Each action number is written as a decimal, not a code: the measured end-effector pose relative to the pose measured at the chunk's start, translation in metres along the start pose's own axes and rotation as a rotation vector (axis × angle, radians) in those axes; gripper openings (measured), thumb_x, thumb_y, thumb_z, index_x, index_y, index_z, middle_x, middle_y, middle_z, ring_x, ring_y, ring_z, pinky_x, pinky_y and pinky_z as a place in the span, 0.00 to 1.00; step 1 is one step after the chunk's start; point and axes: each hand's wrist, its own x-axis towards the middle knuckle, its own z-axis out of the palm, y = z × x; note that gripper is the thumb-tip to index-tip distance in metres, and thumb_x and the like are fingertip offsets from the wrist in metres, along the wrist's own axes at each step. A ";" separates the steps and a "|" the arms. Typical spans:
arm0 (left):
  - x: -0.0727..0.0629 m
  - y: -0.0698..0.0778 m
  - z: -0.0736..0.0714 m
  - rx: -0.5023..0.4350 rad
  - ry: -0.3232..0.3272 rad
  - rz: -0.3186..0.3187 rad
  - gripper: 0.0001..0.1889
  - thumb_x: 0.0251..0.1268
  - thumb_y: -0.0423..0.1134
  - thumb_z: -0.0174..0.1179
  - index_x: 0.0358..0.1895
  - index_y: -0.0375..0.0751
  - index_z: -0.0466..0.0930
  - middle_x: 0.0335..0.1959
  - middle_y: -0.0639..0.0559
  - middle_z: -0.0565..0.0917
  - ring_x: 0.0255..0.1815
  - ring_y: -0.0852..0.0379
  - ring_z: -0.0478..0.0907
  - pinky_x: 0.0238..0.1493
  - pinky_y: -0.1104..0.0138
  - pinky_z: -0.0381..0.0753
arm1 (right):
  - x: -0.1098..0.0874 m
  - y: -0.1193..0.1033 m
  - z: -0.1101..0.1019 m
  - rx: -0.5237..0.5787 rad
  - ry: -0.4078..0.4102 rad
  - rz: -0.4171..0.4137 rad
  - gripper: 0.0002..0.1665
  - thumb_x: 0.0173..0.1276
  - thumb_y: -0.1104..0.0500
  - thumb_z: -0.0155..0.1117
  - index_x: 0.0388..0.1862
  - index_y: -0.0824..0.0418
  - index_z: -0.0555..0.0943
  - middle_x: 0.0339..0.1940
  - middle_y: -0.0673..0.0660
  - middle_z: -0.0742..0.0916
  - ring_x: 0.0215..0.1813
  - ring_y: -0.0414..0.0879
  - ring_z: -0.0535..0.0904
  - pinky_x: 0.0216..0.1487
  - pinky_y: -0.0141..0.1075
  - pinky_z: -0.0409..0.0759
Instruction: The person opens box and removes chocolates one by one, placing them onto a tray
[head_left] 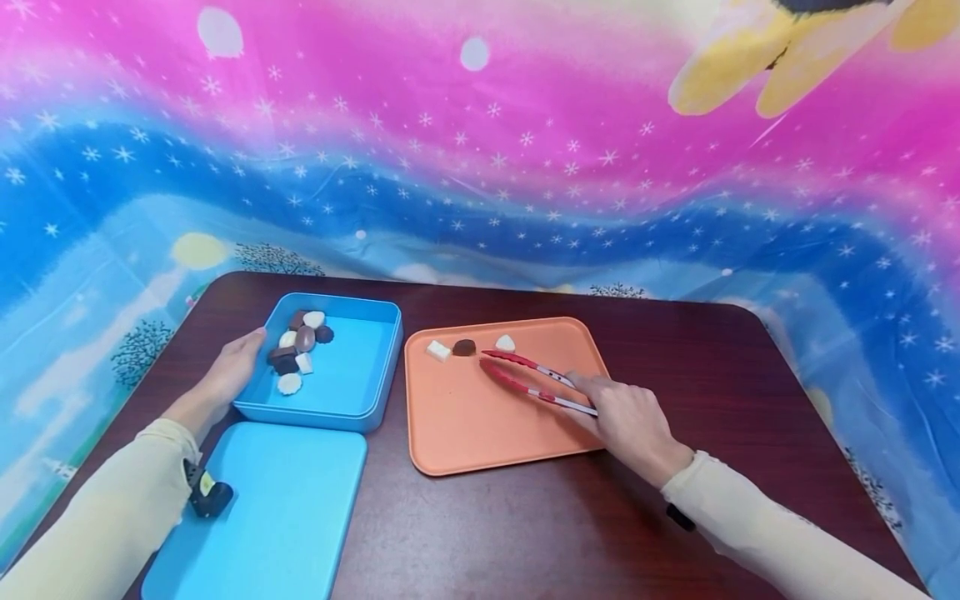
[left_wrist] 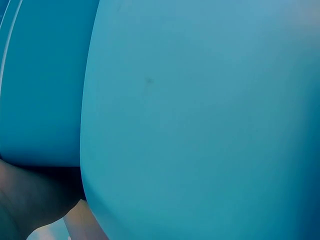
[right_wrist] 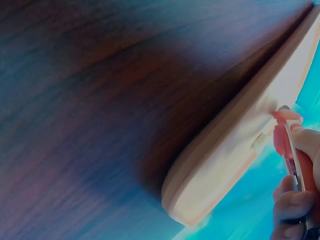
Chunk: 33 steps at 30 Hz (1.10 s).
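Observation:
My right hand [head_left: 636,421] grips a pair of red-tipped metal tongs [head_left: 551,372] over the orange tray [head_left: 480,442]. The tongs' tips are close together, just right of a brown chocolate [head_left: 464,347]; nothing shows between them. A white rectangular piece [head_left: 438,350] lies left of that chocolate, and a white triangular piece [head_left: 505,342] lies to its right. My left hand [head_left: 231,371] rests with extended fingers along the left side of the blue box [head_left: 352,358]; its far fingers are hidden. Several brown and white chocolates [head_left: 304,337] sit in the box's left part.
A blue lid [head_left: 277,508] lies flat in front of the box, below my left forearm. Everything stands on a dark wooden table [head_left: 465,542]. A printed cloth [head_left: 450,167] hangs round the table's back and sides.

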 end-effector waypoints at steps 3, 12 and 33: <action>0.000 0.001 0.000 0.006 0.000 -0.008 0.42 0.79 0.64 0.18 0.81 0.36 0.27 0.82 0.29 0.33 0.82 0.25 0.31 0.77 0.29 0.39 | 0.000 0.000 -0.001 0.039 0.001 0.016 0.30 0.60 0.43 0.76 0.59 0.54 0.83 0.33 0.52 0.90 0.24 0.43 0.79 0.18 0.35 0.73; -0.001 0.000 0.002 0.006 0.005 -0.012 0.42 0.79 0.65 0.18 0.81 0.36 0.27 0.82 0.29 0.33 0.81 0.25 0.31 0.77 0.29 0.39 | 0.005 -0.006 -0.005 0.123 -0.052 0.114 0.41 0.56 0.35 0.77 0.63 0.56 0.81 0.21 0.48 0.77 0.24 0.41 0.68 0.21 0.32 0.68; -0.001 -0.002 0.003 0.018 0.007 -0.005 0.44 0.78 0.66 0.18 0.80 0.33 0.28 0.81 0.27 0.34 0.81 0.24 0.32 0.77 0.30 0.41 | 0.010 -0.010 -0.008 0.228 -0.124 0.233 0.54 0.52 0.31 0.77 0.72 0.58 0.74 0.22 0.49 0.76 0.22 0.42 0.67 0.19 0.33 0.67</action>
